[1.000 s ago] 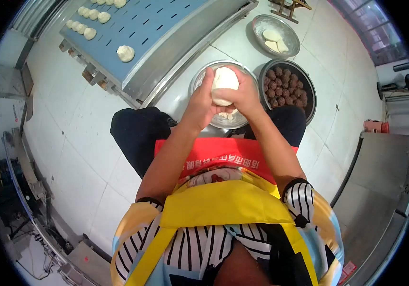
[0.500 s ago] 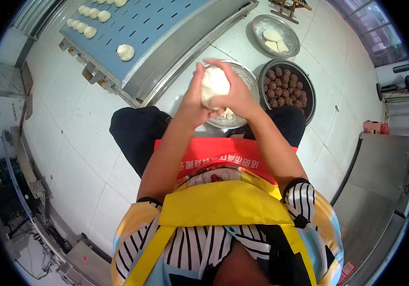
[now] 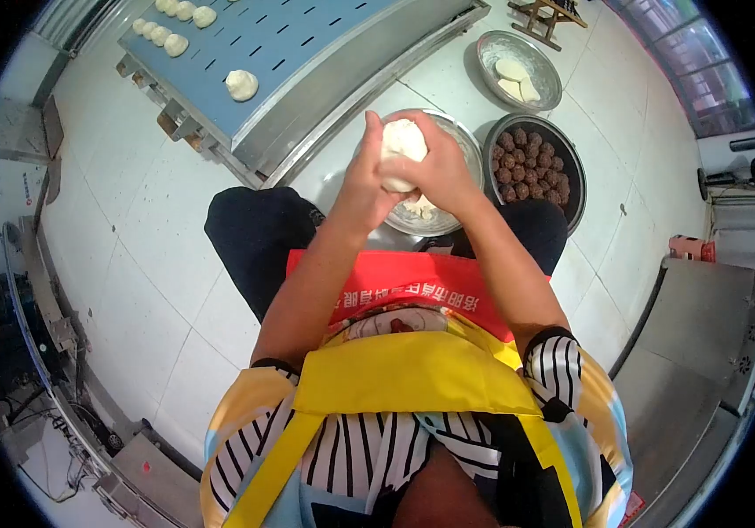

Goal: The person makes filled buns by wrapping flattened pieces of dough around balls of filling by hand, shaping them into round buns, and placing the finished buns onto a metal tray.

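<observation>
Between my two hands is a white dough ball (image 3: 404,141), held above a metal basin. My left hand (image 3: 361,180) cups the dough from the left side, with its thumb pointing up. From the right, my right hand (image 3: 441,167) wraps around it, thumb pressed across the front. The metal basin (image 3: 472,163) below is partly hidden by my hands and has flour and dough scraps (image 3: 419,208) in it. Right of it, a dark-rimmed basin (image 3: 579,189) holds several brown filling balls (image 3: 531,167).
A second metal bowl (image 3: 550,66) with flat white dough pieces (image 3: 516,77) sits farther back. At upper left, a blue slotted surface (image 3: 307,57) in a metal frame carries several dough balls (image 3: 241,85). A wooden stool (image 3: 543,19) stands behind; a steel cabinet (image 3: 694,299) is at right.
My hands have shifted their grip, and my right thumb now lies higher across the dough ball. The whole view has moved slightly, so the surroundings sit a little lower and farther right.
</observation>
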Available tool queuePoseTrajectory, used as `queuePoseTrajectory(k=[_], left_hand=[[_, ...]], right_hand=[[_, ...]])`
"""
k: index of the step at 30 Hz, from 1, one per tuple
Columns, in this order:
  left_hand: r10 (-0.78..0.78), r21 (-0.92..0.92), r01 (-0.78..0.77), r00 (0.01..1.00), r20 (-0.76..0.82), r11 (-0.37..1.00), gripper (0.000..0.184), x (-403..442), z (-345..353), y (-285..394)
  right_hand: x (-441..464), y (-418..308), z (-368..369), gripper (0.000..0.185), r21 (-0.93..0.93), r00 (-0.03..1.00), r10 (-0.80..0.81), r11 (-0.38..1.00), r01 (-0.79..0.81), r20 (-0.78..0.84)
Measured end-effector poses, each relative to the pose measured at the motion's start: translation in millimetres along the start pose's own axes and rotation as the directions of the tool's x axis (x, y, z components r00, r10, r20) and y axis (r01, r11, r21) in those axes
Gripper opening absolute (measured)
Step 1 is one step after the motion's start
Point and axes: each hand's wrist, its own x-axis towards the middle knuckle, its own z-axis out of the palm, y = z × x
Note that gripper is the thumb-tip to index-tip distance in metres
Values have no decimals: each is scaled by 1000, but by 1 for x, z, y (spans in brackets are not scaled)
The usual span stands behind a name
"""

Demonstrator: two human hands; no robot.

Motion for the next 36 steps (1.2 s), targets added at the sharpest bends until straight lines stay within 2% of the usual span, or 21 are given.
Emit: queuePoseTrajectory(k=[1,3,5,6,7,8,9,10,11,12,14,15,18,21,24,25,28,31,34,36], left_hand=[[-7,20,6,1000,29,1000,65,2,-3,1],[-33,60,28,996,83,998,66,2,-5,3],[14,-36,-19,990,-137,999,65,2,7,-3],[33,-76,-53,969,-244,996,65,5,12,-5],[68,-91,-92,968,-241,992,65,5,14,-5],[9,-106,-13,999,-34,994,65,3,4,-2],[-41,-105,60,984,175,993,66,1,-15,4],[-89,-86,130,921,379,988,67,1,-24,9],[-55,-46,71,954,296,996,67,3,-25,5],[-22,-85,33,991,133,996,68,3,-15,-1],[43,-132,-70,980,-197,989,72,3,7,-6],[74,-125,-93,986,-148,988,72,5,-1,-12],[-43,28,42,998,51,999,72,-5,-12,3],[83,-57,-96,978,-192,994,71,-4,9,-4],[132,-34,-136,987,-93,990,69,-4,2,-1],[86,-45,-88,995,-40,995,67,-5,-1,3],[102,-93,-110,991,-86,990,66,-1,-5,-5],[137,-23,-138,990,-28,990,67,-3,-11,-4],[66,-117,-72,996,-59,991,56,-5,-7,-2],[87,-151,-95,994,-59,984,54,-4,-4,-3]], right_hand=[[-3,-6,-5,53,102,991,62,992,-74,119],[-5,-4,-2,56,134,986,81,986,-100,145],[0,9,7,62,-4,999,-18,1000,18,-38],[2,8,8,63,-44,995,-90,995,89,-31],[1,7,9,65,-82,988,-155,985,152,-27],[-1,5,10,66,-121,977,-214,970,211,-20],[-3,2,8,67,-25,992,-121,992,121,21],[-5,-3,6,68,66,997,-32,997,28,67],[-6,-5,5,68,152,991,55,986,-74,121],[-6,2,8,69,44,999,5,999,-6,32],[1,22,16,69,-186,982,-142,976,117,-127],[-1,12,15,67,-148,980,-163,978,145,-112],[-7,-13,8,67,184,996,26,982,-41,87],[0,7,16,71,-69,999,3,998,-6,-49],[-2,1,14,73,-81,986,-165,983,167,29],[-2,-1,12,70,25,987,-138,990,137,77],[2,14,22,67,-95,999,-22,995,19,-40],[0,1,17,63,-99,991,-134,986,135,18],[-1,6,13,63,25,996,-16,1000,14,82],[0,13,19,63,-123,996,-87,989,85,-7]])
